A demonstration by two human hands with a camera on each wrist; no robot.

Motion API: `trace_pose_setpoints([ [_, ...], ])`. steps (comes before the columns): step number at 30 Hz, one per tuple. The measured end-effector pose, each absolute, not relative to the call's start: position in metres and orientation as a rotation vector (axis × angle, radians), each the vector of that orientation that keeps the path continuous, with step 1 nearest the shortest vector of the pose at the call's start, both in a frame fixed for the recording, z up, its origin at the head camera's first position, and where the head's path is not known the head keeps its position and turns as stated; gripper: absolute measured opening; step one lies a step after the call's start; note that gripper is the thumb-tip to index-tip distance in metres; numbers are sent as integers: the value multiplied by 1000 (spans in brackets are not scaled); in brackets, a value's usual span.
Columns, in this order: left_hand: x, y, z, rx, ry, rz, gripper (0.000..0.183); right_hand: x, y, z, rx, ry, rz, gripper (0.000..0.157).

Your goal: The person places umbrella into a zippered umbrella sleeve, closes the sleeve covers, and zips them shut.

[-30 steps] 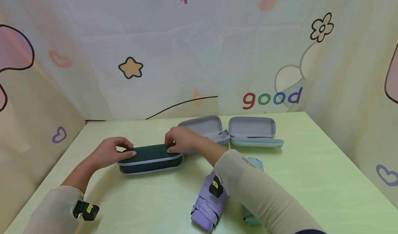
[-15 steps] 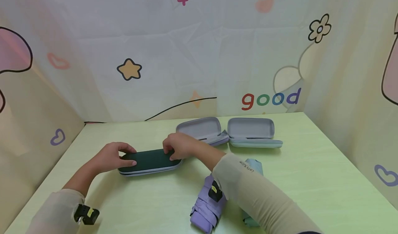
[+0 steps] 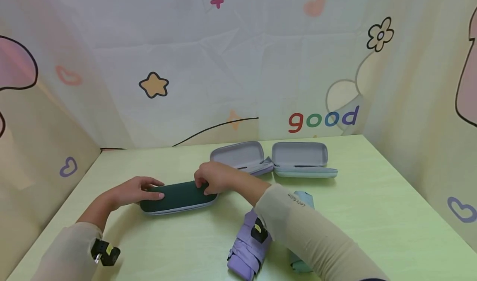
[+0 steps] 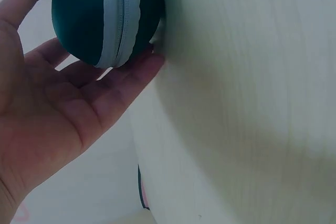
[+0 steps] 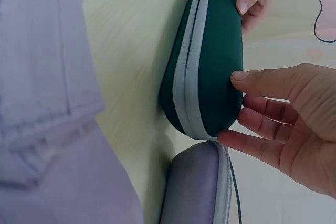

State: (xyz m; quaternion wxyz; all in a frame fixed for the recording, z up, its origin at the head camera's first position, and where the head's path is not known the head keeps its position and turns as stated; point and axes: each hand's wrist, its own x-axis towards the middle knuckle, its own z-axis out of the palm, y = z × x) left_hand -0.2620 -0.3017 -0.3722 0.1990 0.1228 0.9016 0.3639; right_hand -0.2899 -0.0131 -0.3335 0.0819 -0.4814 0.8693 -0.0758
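A dark green hard zip case [image 3: 177,200] with pale zipper edging lies on the table, its lid down. My left hand [image 3: 130,193] holds its left end, thumb on the lid and fingers behind. At its right end my right hand [image 3: 216,177] grips the case, with the thumb on the lid. In the right wrist view the two zipper edges [image 5: 191,72] lie close together along the case. The left wrist view shows the rounded end of the green case [image 4: 79,19] between thumb and fingers. What the case contains is hidden.
A lilac case [image 3: 240,153] and a mint case [image 3: 299,153] stand open at the back, the lilac one close to the green case. A folded purple umbrella [image 3: 244,252] and a folded light green umbrella [image 3: 304,199], partly behind the right sleeve, lie nearer.
The green case's lid has come down, and the dark gap between its pale edges has narrowed. Both hands have lowered with it.
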Motion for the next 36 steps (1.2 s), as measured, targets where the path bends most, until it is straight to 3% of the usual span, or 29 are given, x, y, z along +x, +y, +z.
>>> trace_pose_setpoints([
  [14,-259,-301,-375,417,2433,1052,64,-292,-5,-329,-1377,2612,-253,14],
  [23,-259,-299,-379,435,2351,1084,50,-295,1,-324,-1376,2636,-284,13],
  [36,-259,-299,-371,359,2412,1336,64,-300,12,-322,-1330,2651,-404,15],
])
